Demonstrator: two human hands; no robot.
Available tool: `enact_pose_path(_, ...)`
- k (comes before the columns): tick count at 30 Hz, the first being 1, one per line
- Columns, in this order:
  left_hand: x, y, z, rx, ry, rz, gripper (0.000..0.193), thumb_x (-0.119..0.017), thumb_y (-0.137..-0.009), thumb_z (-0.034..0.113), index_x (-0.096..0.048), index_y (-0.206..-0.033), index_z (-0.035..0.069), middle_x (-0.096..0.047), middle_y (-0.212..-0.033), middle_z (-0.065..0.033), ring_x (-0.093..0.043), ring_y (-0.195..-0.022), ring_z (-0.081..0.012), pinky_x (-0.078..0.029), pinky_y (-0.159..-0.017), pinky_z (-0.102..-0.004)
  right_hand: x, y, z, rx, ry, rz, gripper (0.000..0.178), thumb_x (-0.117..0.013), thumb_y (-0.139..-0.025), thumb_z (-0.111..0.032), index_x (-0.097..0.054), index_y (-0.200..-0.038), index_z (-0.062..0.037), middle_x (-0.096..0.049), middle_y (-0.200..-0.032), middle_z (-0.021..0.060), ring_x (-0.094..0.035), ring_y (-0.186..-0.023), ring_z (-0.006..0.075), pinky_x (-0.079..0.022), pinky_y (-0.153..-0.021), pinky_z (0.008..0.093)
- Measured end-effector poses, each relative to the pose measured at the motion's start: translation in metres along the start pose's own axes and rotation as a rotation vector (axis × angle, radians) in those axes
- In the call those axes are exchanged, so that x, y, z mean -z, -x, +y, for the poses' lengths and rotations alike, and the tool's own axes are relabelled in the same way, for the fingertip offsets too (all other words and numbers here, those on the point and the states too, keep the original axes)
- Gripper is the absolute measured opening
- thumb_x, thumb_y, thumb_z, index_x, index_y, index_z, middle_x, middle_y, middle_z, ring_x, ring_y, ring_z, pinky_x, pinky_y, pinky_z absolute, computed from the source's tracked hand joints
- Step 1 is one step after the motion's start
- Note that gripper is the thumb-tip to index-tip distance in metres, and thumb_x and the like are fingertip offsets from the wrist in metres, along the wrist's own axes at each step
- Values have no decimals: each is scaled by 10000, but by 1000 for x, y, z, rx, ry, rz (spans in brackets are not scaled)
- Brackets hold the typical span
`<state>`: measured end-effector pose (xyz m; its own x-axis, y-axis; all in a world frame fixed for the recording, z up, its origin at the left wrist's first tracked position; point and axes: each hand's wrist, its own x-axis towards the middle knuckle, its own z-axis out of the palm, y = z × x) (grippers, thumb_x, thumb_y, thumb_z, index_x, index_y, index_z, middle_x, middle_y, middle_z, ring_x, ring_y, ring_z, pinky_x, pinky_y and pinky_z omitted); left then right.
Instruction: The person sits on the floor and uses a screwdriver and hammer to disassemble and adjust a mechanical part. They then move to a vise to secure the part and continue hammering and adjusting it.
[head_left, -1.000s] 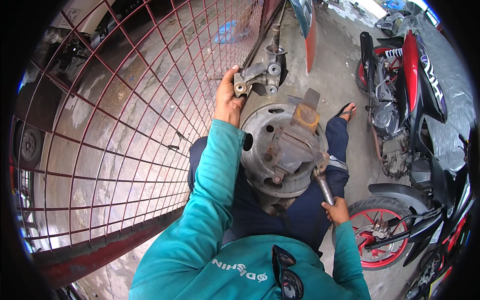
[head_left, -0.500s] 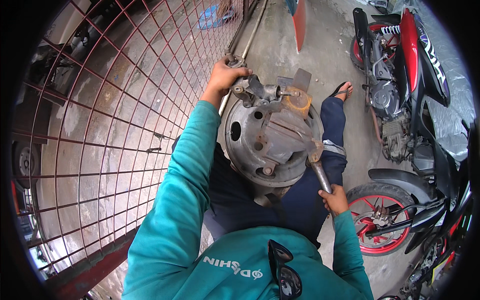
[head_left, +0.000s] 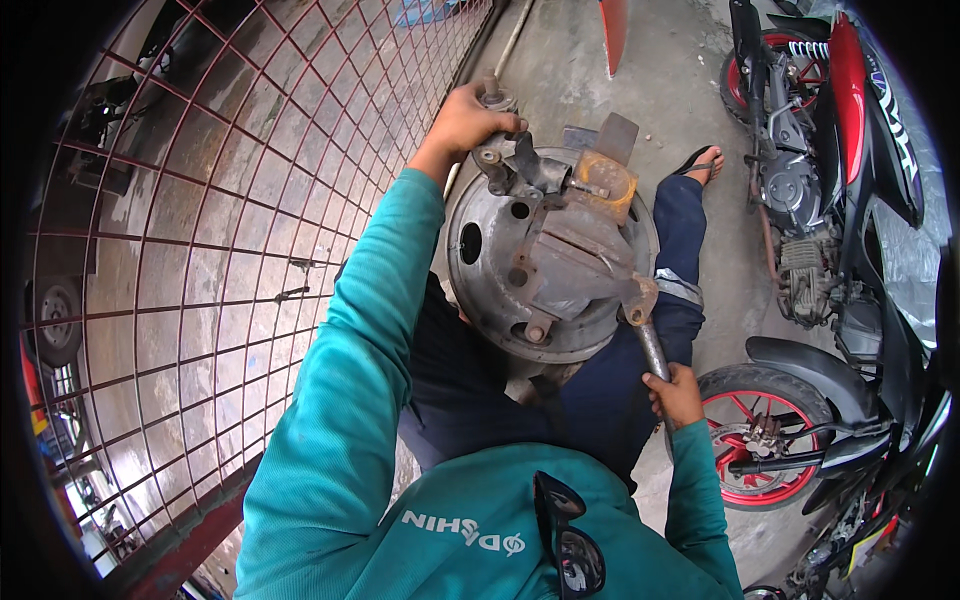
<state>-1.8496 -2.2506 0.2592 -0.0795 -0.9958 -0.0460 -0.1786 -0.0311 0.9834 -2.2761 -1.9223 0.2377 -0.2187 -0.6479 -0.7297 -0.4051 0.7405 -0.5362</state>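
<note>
A rusty bench vise stands on a grey steel wheel rim between my legs. Gripped at the vise's far end is a dark, greasy metal part with a joint and a stud. My left hand is closed round the outer end of that part, thumb lying across it. On the near right side, the vise handle, a bare steel bar, slants down toward me. My right hand is wrapped round its lower end. The palm side of each grip is hidden.
Close on the left runs a red wire-mesh fence. A red and black motorcycle and a red-rimmed front wheel stand on the right. A red-orange panel juts in at the far side of the concrete floor.
The whole view has shifted a little, so the vise and motorcycles appear farther right. Both hands keep their grips; the handle's slant looks slightly different.
</note>
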Motion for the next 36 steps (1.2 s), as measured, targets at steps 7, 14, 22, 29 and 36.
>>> enact_pose_path(7,0,-5,7,-67,-114,-28,643,-953,-655,165,-675,-1199,-34,-747,-1066,-114,-719,-969,-224,-569,-918,-353,3,-6,5,10,-1,-16,252,-797,-918,-185,-623,-910,-3,-602,-646,43,-573,-461,124,-432,-405,294)
enact_pose_path(14,-2,-8,0,-91,-111,1,613,-952,-664,139,-676,-1184,-29,-748,-1042,-111,-722,-954,-219,-575,-907,-348,5,-7,3,15,7,-27,251,-797,-913,-189,-625,-897,-7,-607,-646,44,-579,-462,132,-449,-416,302)
enact_pose_path(22,-4,-5,3,-53,-81,15,662,-914,-643,183,-685,-1198,-97,-751,-1077,-160,-725,-967,-235,-580,-889,-351,6,-7,1,12,-3,-31,252,-800,-912,-196,-627,-901,-13,-615,-651,44,-591,-474,132,-465,-425,302)
enact_pose_path(29,-6,3,10,-4,-74,47,669,-908,-651,158,-672,-1215,-114,-752,-1101,-176,-733,-967,-229,-589,-868,-339,6,-5,-2,-12,9,-26,244,-798,-915,-191,-629,-896,-17,-619,-651,45,-594,-476,134,-469,-428,306)
enact_pose_path(36,-10,14,7,-43,-106,88,689,-928,-653,183,-671,-1224,-105,-751,-1161,-169,-735,-1008,-230,-589,-887,-348,5,-2,2,-29,15,-47,253,-805,-911,-199,-627,-908,-19,-616,-653,46,-593,-479,136,-470,-431,308)
